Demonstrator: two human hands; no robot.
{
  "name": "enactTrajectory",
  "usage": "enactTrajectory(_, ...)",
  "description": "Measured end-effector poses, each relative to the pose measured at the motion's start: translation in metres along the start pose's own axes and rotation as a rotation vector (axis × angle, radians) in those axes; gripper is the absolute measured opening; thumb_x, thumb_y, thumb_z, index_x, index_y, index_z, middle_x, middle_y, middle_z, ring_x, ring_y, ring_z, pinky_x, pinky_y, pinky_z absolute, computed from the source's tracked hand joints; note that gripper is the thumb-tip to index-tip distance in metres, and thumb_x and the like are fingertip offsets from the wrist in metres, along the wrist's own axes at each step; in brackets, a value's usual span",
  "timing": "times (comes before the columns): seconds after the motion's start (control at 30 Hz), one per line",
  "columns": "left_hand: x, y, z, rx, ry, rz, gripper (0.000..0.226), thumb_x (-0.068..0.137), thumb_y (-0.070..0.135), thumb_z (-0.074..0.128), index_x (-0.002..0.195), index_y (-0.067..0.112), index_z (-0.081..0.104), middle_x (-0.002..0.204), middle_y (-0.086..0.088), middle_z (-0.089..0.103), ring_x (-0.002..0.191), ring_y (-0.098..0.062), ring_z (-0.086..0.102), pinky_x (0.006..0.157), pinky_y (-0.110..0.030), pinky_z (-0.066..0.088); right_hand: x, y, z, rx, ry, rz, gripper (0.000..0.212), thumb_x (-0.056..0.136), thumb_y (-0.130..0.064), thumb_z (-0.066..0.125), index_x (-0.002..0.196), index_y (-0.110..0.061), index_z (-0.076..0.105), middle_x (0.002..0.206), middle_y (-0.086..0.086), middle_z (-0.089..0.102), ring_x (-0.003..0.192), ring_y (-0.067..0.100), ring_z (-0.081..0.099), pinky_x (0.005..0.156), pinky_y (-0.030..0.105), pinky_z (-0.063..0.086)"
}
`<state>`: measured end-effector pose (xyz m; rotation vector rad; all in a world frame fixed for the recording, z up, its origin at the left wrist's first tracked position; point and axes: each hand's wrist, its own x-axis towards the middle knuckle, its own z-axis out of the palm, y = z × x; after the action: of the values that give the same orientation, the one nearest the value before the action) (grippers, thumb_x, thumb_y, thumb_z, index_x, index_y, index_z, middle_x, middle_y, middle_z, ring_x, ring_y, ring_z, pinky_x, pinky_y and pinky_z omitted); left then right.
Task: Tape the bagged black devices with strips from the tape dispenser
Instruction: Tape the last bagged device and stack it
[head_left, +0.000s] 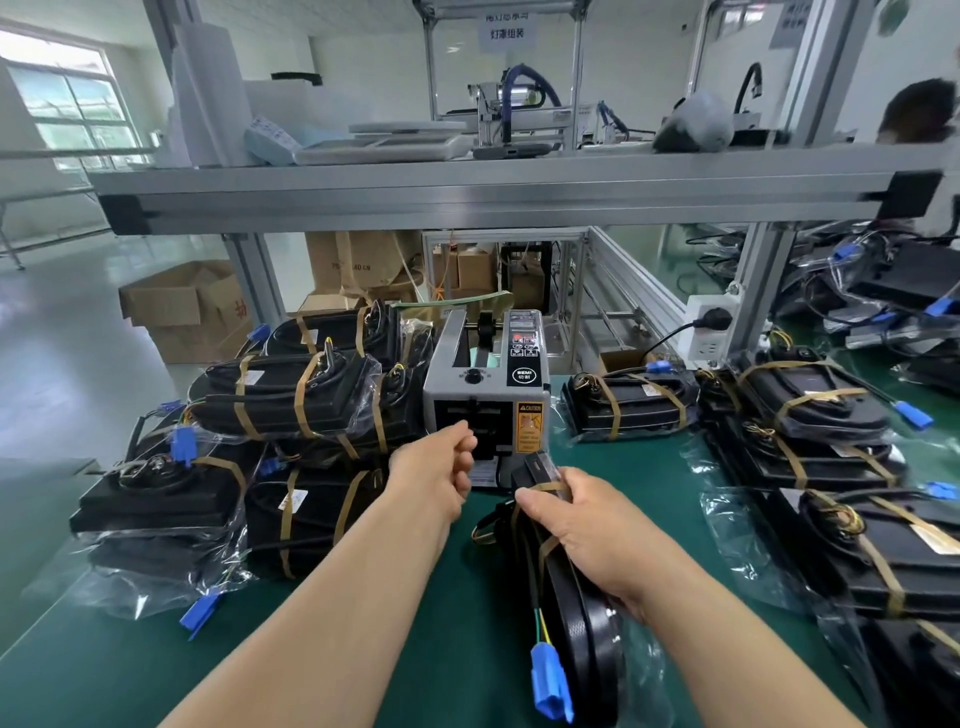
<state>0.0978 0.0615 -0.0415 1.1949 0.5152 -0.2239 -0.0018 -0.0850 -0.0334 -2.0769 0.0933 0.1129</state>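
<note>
1. Your left hand (439, 470) is at the outlet slot of the tape dispenser (485, 387), fingers pinched together as if on a strip's end. The strip itself is too thin to make out, so I cannot tell whether you have it.
2. Your right hand (587, 535) is clamped on the bagged black device (574, 587), held on edge just in front of the dispenser above the green counter (363, 649). Brown tape bands already cross it near your thumb.
3. Pull the strip straight out, level with the slot, so it likely comes away clean and does not curl back on itself.
4. Keep your right grip firm on the bag so the cable stays bundled. The blue connector (550, 680) hangs loose at the near end; keep it clear of the sticky side.
5. Lay the strip across a bare stretch, away from the existing bands, and press it down from the middle outward.
6. Taped units are stacked on the left (291, 395) and on the right (810, 410).
</note>
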Motion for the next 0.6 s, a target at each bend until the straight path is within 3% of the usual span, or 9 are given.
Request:
enactTrajectory(0.17, 0.002, 0.003, 0.013, -0.037, 0.046, -0.032, 0.024, 0.094, 0.022, 0.064, 0.073, 0.016, 0.058, 0.051, 0.007, 0.053, 0.029, 0.001, 0.042, 0.031, -0.010, 0.027, 0.000, 0.000, -0.002, 0.021, 0.008, 0.010, 0.031, 0.094, -0.048, 0.058, 0.112, -0.024, 0.052, 0.104, -0.012, 0.062, 0.093, 0.004, 0.057, 0.077, 0.021, 0.043)
enactTrajectory(0.27, 0.004, 0.004, 0.020, -0.089, 0.114, -0.009, 0.022, 0.092, 0.016, 0.063, 0.072, 0.016, 0.055, 0.057, 0.004, 0.051, 0.028, -0.001, 0.041, 0.030, -0.011, 0.026, -0.001, 0.000, -0.003, 0.032, 0.009, 0.009, 0.028, 0.094, -0.048, 0.060, 0.106, -0.024, 0.052, 0.101, -0.010, 0.063, 0.095, 0.011, 0.060, 0.086, 0.027, 0.047)
enactTrajectory(0.4, 0.000, -0.002, 0.015, -0.117, 0.143, 0.114, 0.025, 0.087, 0.012, 0.063, 0.064, 0.017, 0.054, 0.049, 0.005, 0.049, 0.032, -0.002, 0.039, 0.032, -0.015, 0.028, -0.001, 0.002, -0.003, 0.068, 0.013, 0.023, 0.040, 0.091, -0.048, 0.062, 0.119, -0.020, 0.059, 0.108, -0.005, 0.067, 0.101, 0.014, 0.062, 0.094, 0.032, 0.049)
enactTrajectory(0.53, -0.020, 0.001, -0.005, 0.037, -0.072, 0.247, 0.022, 0.087, 0.013, 0.066, 0.067, 0.017, 0.058, 0.049, 0.008, 0.051, 0.037, -0.003, 0.041, 0.039, -0.016, 0.034, 0.000, 0.004, -0.005, 0.105, 0.004, 0.023, 0.036, 0.088, -0.049, 0.066, 0.112, -0.021, 0.063, 0.104, -0.006, 0.069, 0.098, 0.014, 0.063, 0.090, 0.029, 0.048)
enactTrajectory(0.6, -0.032, 0.006, -0.012, 0.157, -0.219, 0.300, 0.023, 0.088, 0.012, 0.065, 0.066, 0.018, 0.060, 0.056, 0.005, 0.052, 0.041, -0.006, 0.041, 0.042, -0.017, 0.036, 0.000, 0.006, -0.005, 0.154, -0.008, 0.010, 0.030, 0.086, -0.044, 0.072, 0.101, -0.019, 0.066, 0.098, -0.002, 0.073, 0.095, 0.019, 0.068, 0.092, 0.035, 0.052)
